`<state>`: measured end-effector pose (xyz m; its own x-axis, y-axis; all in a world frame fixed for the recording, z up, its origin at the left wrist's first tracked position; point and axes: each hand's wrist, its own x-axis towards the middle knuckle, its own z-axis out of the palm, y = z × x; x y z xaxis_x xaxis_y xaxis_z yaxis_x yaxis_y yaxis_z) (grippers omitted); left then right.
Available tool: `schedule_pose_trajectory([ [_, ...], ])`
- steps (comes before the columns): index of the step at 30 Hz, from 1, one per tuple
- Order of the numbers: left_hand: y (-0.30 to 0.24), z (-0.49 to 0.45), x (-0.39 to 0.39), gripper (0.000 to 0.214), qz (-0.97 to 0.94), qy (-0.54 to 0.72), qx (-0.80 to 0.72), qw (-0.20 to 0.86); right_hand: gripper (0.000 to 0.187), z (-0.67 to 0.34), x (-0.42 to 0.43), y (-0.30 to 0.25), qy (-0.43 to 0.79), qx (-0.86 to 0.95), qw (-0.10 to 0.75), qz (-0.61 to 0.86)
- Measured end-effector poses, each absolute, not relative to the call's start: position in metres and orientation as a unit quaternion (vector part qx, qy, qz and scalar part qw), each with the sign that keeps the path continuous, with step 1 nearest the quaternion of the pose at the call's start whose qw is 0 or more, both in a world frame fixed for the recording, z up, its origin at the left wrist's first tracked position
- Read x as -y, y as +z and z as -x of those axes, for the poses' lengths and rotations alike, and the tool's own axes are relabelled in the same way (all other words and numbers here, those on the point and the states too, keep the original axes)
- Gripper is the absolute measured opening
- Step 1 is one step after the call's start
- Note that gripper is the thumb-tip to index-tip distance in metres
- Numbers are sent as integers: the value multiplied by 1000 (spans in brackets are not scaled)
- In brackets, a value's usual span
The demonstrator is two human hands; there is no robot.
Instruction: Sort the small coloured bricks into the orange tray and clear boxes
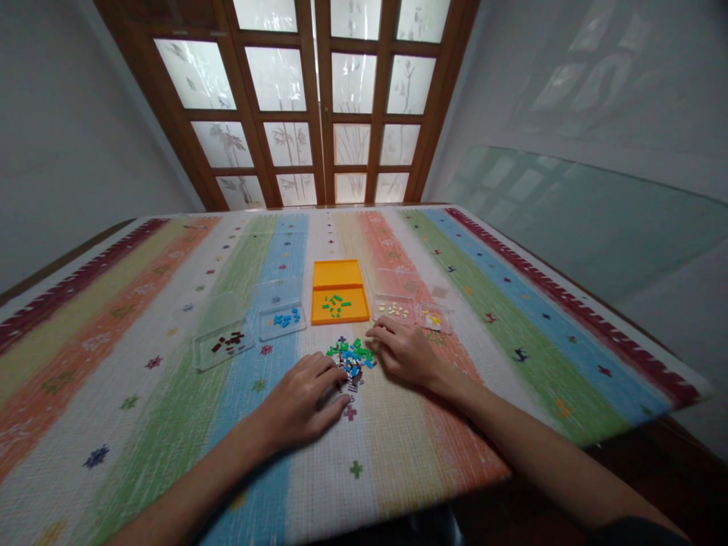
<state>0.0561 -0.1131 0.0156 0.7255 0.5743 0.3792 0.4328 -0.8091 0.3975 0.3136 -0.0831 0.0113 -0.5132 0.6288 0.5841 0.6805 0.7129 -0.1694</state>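
Note:
A mixed pile of small toy bricks point(353, 358) in green, blue, dark and white lies on the striped tablecloth. At its left edge rests my left hand point(304, 398), thumb and fingers apart, fingertips touching the nearest pieces. My right hand point(405, 353) is at the pile's right side, fingers curled and fingertips close together; whatever may be between them is hidden. Just behind the pile, an open orange case point(337, 273) holds several green bricks point(335, 305).
Left of the case stand clear trays, one with blue bricks point(287, 317), one with dark brown bricks point(228, 343). On the right, clear trays hold cream bricks point(394, 309) and yellow pieces point(433, 317). The tablecloth point(489, 303) reaches toward wooden glazed doors point(321, 114).

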Motion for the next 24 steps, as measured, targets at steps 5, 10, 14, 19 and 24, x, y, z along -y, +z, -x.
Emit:
schedule_pose_trajectory([
  [5,17,-56,115,8,-922,239,-270,143,17,-314,84,12,-44,869,314,380],
  [10,18,-58,115,18,-913,253,-285,143,16,-315,84,11,-34,870,299,391],
  [14,16,-57,114,24,-908,252,-302,146,16,-315,84,10,-33,871,292,394],
  [19,16,-55,113,22,-909,246,-302,146,18,-315,84,11,-31,870,290,398],
  [24,17,-54,113,13,-911,247,-290,160,20,-315,84,10,-39,868,302,393],
])
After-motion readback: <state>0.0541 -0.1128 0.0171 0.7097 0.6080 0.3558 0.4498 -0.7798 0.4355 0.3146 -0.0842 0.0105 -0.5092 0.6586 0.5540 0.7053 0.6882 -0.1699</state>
